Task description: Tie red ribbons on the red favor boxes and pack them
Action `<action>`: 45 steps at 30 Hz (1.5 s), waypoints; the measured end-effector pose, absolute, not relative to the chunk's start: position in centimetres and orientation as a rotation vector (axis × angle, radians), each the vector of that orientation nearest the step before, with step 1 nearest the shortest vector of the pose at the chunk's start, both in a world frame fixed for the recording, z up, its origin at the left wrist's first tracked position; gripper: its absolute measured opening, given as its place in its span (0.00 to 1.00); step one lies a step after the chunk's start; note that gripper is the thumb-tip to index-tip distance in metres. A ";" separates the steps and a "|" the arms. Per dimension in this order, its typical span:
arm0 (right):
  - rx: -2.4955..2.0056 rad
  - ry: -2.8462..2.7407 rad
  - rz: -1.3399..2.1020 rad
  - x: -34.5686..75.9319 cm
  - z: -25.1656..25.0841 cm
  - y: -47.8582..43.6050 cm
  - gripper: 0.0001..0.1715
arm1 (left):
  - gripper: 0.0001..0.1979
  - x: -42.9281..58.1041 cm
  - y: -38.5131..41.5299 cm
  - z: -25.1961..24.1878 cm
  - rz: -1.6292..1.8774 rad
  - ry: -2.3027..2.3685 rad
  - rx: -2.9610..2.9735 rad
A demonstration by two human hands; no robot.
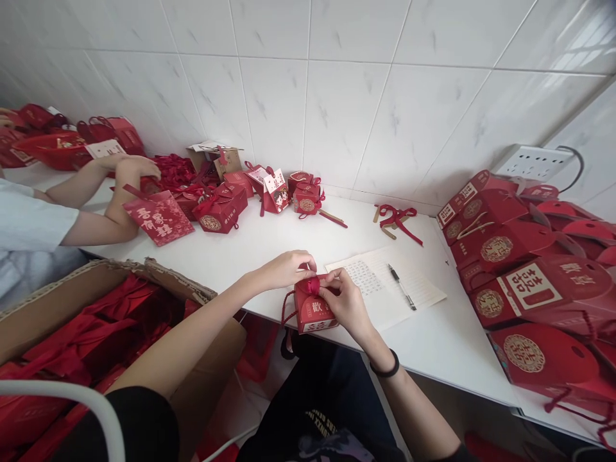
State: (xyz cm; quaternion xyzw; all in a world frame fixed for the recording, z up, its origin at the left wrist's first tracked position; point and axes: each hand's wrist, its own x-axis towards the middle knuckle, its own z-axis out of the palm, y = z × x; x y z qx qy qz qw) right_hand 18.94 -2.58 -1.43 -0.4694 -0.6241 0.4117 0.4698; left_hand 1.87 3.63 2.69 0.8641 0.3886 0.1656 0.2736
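A small red gift box (315, 314) with gold and white characters sits at the table's front edge, before my body. A red ribbon (312, 285) is gathered at its top, and a twisted red cord hangs from its left side. My left hand (287, 267) reaches over the top of the box, thumb and fingers pinched at the ribbon. From the right, my right hand (347, 299) closes its thumb and forefinger on the ribbon too. The fingers partly hide the knot or loop between them. A written sheet of paper (418, 282) lies just right of the box, bearing a black pen (402, 287).
Flat red boxes (524, 289) are heaped at the right below a white power strip (532, 163). Red ribbon pieces (397, 218) lie behind the paper. Finished-looking boxes (224, 208) line the wall. A cardboard carton (178, 282) stands left; beyond it is a co-worker's arm (103, 218).
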 end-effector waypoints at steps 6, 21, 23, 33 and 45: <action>-1.132 -1.509 1.001 18.9 -1.6 -2.5 0.12 | 0.06 1.6 2.1 2.2 0.519 1.133 2.488; -1.115 -1.467 0.950 18.9 -1.6 -2.9 0.10 | 0.09 1.9 -0.8 1.6 0.709 1.134 2.123; -1.127 -1.469 0.933 18.9 -1.7 -2.9 0.10 | 0.10 2.0 -1.0 1.3 0.754 1.191 2.081; -1.196 -1.505 0.878 18.9 -1.4 -3.0 0.08 | 0.11 2.4 -1.7 1.4 0.814 1.199 1.776; -1.165 -1.545 0.935 19.3 -1.1 -3.0 0.07 | 0.08 3.0 -1.5 0.2 0.872 1.136 1.636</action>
